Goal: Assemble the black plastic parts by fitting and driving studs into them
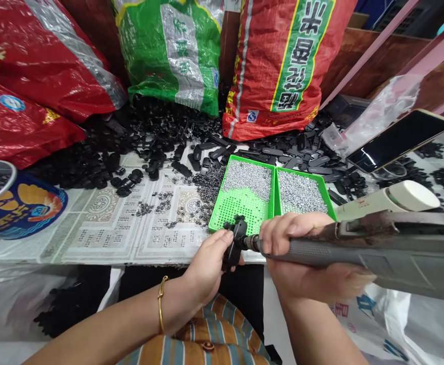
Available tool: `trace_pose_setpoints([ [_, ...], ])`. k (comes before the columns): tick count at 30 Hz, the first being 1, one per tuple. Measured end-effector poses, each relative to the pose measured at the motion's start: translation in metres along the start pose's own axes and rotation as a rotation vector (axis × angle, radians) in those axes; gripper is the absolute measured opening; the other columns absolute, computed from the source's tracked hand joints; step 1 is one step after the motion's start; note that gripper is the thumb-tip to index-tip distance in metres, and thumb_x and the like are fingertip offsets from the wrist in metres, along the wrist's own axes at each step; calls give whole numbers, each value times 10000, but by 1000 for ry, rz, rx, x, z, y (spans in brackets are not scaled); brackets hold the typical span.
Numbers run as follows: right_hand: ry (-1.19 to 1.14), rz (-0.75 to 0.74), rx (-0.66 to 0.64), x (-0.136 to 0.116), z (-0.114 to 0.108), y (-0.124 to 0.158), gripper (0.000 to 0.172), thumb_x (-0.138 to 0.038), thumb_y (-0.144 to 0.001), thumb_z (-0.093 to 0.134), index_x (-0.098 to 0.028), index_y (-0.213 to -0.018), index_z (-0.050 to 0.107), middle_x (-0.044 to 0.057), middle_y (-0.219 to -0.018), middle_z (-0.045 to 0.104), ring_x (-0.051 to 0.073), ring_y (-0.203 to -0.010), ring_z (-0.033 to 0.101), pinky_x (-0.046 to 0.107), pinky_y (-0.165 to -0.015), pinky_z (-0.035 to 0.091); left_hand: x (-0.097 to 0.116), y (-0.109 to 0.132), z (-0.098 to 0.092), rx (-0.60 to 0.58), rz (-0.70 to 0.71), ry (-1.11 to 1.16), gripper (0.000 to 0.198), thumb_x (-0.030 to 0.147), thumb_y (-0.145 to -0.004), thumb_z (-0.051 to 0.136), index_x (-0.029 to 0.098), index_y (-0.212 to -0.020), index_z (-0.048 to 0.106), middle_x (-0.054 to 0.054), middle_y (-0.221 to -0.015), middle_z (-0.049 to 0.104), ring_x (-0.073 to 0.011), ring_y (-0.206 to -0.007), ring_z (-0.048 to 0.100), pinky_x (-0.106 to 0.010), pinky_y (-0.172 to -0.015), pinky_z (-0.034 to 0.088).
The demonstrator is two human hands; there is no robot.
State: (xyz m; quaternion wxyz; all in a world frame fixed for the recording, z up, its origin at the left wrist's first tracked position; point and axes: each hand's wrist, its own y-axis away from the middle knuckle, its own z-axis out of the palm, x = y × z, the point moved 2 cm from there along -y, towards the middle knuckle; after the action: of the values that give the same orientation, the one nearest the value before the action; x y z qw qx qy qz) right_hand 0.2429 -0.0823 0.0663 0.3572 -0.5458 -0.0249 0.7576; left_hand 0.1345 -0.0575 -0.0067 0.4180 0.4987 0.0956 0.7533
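Observation:
My left hand [208,261], with a gold bangle at its wrist, pinches a small black plastic part [235,242] above the table's front edge. My right hand [296,228] is wrapped round a grey electric screwdriver [316,253], which lies level and points left. Its tip meets the right side of the black part; the exact contact point is hidden. Just beyond my hands sits a green divided tray [227,215]. Small silvery screws [250,177] fill the far portion of its left compartment, and more screws [301,190] lie in the right one.
Black plastic pieces [161,132] are heaped along the back, below green [168,56] and red sacks [278,66]. Tiny dark parts [157,203] lie left of the tray. A blue tub [20,208] stands at left; a phone [400,139] and a white bottle [393,197] are at right.

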Motion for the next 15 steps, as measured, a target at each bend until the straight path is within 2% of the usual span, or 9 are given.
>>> trace_pose_setpoints([
  [4, 6, -14, -9, 2, 2, 1, 427, -624, -664, 548, -197, -682, 539, -47, -455, 485, 115, -378, 455, 270, -409, 387, -1, -1, 0, -38, 34, -22, 227, 383, -781, 517, 169, -724, 466, 14, -607, 504, -102, -545, 478, -230, -516, 327],
  [8, 7, 44, 21, -4, -3, -1, 464, -647, -659, 528, -206, -797, 570, -55, -443, 486, 121, -374, 446, 274, -411, 368, 1, -2, -2, -67, 57, -80, 248, 396, -764, 549, 170, -696, 473, 18, -587, 502, -106, -539, 481, -233, -532, 351],
  [10, 53, -50, 89, -14, -12, -4, 493, -662, -663, 499, -215, -859, 573, -67, -426, 467, 119, -358, 427, 282, -417, 363, 6, -1, -6, -84, 64, -130, 262, 414, -758, 557, 170, -695, 487, 15, -598, 519, -113, -552, 499, -237, -551, 372],
  [13, 175, -204, 192, -26, -29, -11, 511, -675, -650, 494, -213, -857, 571, -66, -432, 473, 119, -351, 422, 292, -419, 366, 21, 9, -20, -99, 84, -241, 253, 418, -758, 557, 165, -764, 553, -14, -691, 585, -135, -619, 542, -256, -609, 410],
  [15, 244, -183, 257, -24, -42, -14, 535, -682, -630, 508, -194, -844, 560, -59, -439, 480, 124, -356, 428, 286, -406, 356, 34, 23, -41, -95, 84, -321, 254, 394, -749, 572, 152, -824, 598, -45, -768, 630, -164, -691, 570, -287, -681, 433],
])
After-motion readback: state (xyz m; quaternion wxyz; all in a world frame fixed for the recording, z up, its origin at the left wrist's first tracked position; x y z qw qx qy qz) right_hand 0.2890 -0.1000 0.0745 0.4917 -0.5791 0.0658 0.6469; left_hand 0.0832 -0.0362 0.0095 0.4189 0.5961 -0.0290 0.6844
